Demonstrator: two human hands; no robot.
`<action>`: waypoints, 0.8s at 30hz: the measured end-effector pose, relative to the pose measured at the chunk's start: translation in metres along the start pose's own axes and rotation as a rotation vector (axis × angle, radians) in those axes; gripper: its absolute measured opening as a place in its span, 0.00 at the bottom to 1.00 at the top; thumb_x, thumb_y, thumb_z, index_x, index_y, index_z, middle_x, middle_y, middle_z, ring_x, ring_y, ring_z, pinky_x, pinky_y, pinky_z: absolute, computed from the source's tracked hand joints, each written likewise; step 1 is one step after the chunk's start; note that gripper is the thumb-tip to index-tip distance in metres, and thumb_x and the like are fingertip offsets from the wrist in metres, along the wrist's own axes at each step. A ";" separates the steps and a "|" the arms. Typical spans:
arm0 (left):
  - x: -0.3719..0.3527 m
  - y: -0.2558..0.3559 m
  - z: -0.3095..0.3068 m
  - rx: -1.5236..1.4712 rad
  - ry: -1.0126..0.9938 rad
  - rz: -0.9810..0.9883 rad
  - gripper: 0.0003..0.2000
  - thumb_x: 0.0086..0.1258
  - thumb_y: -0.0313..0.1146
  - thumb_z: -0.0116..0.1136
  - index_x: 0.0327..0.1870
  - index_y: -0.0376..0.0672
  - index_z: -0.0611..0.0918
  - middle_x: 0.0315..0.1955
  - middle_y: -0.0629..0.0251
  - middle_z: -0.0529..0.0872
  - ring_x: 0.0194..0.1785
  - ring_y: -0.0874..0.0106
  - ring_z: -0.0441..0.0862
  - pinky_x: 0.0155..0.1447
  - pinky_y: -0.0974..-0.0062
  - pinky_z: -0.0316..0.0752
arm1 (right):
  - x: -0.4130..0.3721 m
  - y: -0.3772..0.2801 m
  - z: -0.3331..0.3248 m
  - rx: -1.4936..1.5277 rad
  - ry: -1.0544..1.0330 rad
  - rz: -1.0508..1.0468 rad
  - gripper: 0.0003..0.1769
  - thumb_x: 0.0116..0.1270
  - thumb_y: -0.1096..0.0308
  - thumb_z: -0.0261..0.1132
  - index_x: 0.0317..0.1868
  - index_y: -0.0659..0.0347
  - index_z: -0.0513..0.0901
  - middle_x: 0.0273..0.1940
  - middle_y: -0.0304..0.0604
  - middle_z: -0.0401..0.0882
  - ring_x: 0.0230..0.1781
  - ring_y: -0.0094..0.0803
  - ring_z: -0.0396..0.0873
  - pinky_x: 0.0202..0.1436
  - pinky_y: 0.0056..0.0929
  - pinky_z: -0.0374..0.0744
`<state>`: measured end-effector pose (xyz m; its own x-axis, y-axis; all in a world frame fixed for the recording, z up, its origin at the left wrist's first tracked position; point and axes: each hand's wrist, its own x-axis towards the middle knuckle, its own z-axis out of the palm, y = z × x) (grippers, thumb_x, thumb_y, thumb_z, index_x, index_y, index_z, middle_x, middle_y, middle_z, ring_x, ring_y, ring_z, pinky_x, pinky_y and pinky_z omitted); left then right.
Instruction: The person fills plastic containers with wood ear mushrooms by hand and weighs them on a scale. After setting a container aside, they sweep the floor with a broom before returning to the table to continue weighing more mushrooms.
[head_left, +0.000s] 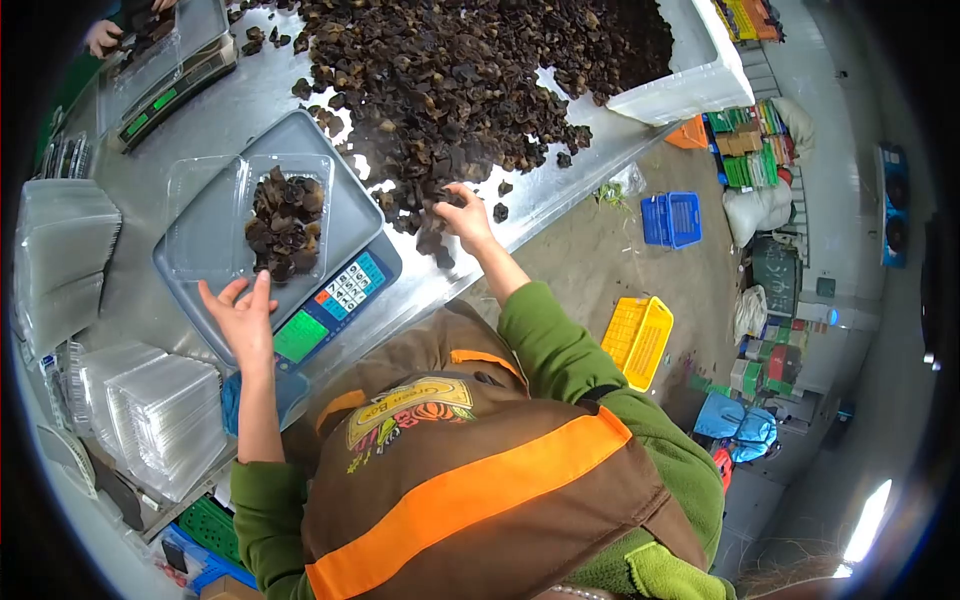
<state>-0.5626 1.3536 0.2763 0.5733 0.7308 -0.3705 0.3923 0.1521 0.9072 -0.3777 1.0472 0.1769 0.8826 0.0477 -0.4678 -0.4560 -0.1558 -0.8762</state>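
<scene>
A heap of dark brown wood ear mushrooms [430, 90] is spread over the metal table. At its near edge my right hand [465, 218] has its fingers curled round a few pieces, some blurred below it. A clear plastic clamshell box [205, 225] lies open on the grey pan of a digital scale [345, 215]. Some wood ear mushrooms [285, 222] fill its right half. My left hand [242, 318] is at the box's near edge, fingers spread, with the fingertips beside or touching the rim. Below it are the scale's keypad and green display.
Stacks of clear plastic boxes [150, 410] stand at the table's left. Another scale [175, 85] is at the far left, near a co-worker's hand [103, 37]. A white foam box [690, 90] sits at the far right. A yellow crate [637, 340] and a blue crate [671, 219] are on the floor.
</scene>
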 end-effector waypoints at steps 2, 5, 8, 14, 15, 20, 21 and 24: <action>0.010 -0.008 0.003 -0.039 -0.020 0.009 0.48 0.66 0.30 0.68 0.76 0.31 0.42 0.51 0.54 0.75 0.38 0.74 0.81 0.39 0.78 0.79 | -0.015 -0.029 0.007 0.044 -0.122 -0.063 0.17 0.55 0.73 0.70 0.46 0.57 0.80 0.30 0.32 0.77 0.24 0.19 0.73 0.21 0.19 0.71; 0.044 -0.022 -0.004 -0.115 -0.122 0.269 0.44 0.66 0.21 0.62 0.77 0.35 0.46 0.44 0.63 0.71 0.34 0.80 0.76 0.39 0.84 0.75 | -0.052 -0.091 0.037 -0.028 -0.361 -0.163 0.16 0.59 0.75 0.69 0.48 0.56 0.79 0.33 0.33 0.80 0.27 0.17 0.77 0.24 0.16 0.71; 0.064 -0.009 -0.016 0.072 -0.194 0.275 0.41 0.63 0.17 0.57 0.77 0.36 0.50 0.43 0.65 0.71 0.32 0.84 0.73 0.39 0.87 0.72 | -0.055 -0.110 0.075 -0.171 -0.517 -0.605 0.13 0.56 0.73 0.69 0.44 0.58 0.81 0.41 0.37 0.78 0.35 0.24 0.79 0.36 0.23 0.77; 0.076 -0.004 -0.028 0.176 -0.259 0.319 0.37 0.63 0.18 0.57 0.75 0.38 0.58 0.44 0.66 0.75 0.32 0.82 0.76 0.38 0.83 0.74 | -0.080 -0.144 0.168 -0.726 -0.764 -0.829 0.18 0.50 0.68 0.71 0.45 0.52 0.83 0.47 0.46 0.75 0.47 0.45 0.78 0.52 0.38 0.78; 0.074 -0.003 -0.028 0.144 -0.267 0.290 0.36 0.63 0.19 0.58 0.75 0.39 0.60 0.45 0.67 0.76 0.32 0.82 0.76 0.38 0.83 0.74 | -0.078 -0.141 0.173 -0.799 -0.756 -0.870 0.21 0.51 0.65 0.73 0.48 0.50 0.83 0.48 0.46 0.75 0.46 0.45 0.78 0.51 0.39 0.78; 0.063 0.002 -0.047 0.116 -0.174 0.267 0.32 0.67 0.23 0.59 0.73 0.38 0.63 0.48 0.64 0.78 0.33 0.82 0.77 0.38 0.83 0.75 | -0.074 -0.144 0.168 -0.747 -0.711 -0.957 0.29 0.53 0.61 0.77 0.58 0.46 0.82 0.48 0.46 0.75 0.41 0.39 0.80 0.46 0.35 0.79; 0.062 0.001 -0.050 0.099 -0.143 0.262 0.30 0.68 0.24 0.59 0.72 0.37 0.64 0.48 0.63 0.79 0.34 0.82 0.77 0.38 0.83 0.75 | -0.071 -0.149 0.166 -0.718 -0.724 -0.876 0.29 0.54 0.63 0.76 0.59 0.47 0.82 0.47 0.46 0.75 0.39 0.36 0.80 0.44 0.32 0.79; 0.060 -0.001 -0.054 -0.020 -0.113 0.201 0.27 0.70 0.24 0.58 0.70 0.36 0.68 0.47 0.63 0.80 0.35 0.82 0.78 0.39 0.84 0.74 | -0.054 -0.145 0.166 -0.607 -0.724 -0.819 0.24 0.58 0.68 0.74 0.57 0.51 0.83 0.42 0.44 0.79 0.32 0.28 0.78 0.40 0.25 0.78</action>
<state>-0.5671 1.4333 0.2642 0.7155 0.6691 -0.2009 0.2485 0.0250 0.9683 -0.3781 1.2311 0.3097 0.5281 0.8468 0.0640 0.4929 -0.2443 -0.8351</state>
